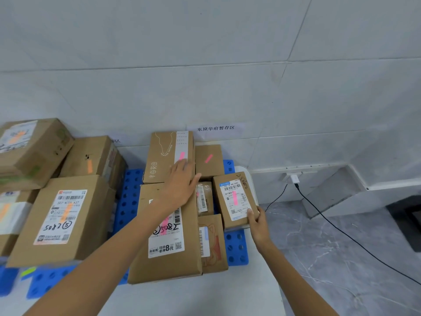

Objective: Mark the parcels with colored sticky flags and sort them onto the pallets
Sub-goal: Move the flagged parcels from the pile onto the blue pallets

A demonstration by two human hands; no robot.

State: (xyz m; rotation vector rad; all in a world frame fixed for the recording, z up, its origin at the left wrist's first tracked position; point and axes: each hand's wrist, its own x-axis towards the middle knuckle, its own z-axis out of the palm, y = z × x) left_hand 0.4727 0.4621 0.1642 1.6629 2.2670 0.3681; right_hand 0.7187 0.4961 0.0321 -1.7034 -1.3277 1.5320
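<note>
A small cardboard parcel [234, 197] with a white label and a pink flag lies at the right edge of the blue pallet [237, 247]. My right hand [257, 221] grips its near right corner. My left hand [180, 185] reaches flat, fingers straight, over the tall parcel [164, 156] at the back, which carries a pink flag. Beneath my left forearm is a large parcel [166, 236] with a pink flag and handwritten numbers. Several more pink-flagged boxes [208, 159] sit between them.
A second stack of parcels with orange flags [66, 215] fills the pallet at left. A white wall with a paper sign [215, 128] stands behind. A black cable [330, 226] runs from a wall plug [293, 179] across the grey floor at right.
</note>
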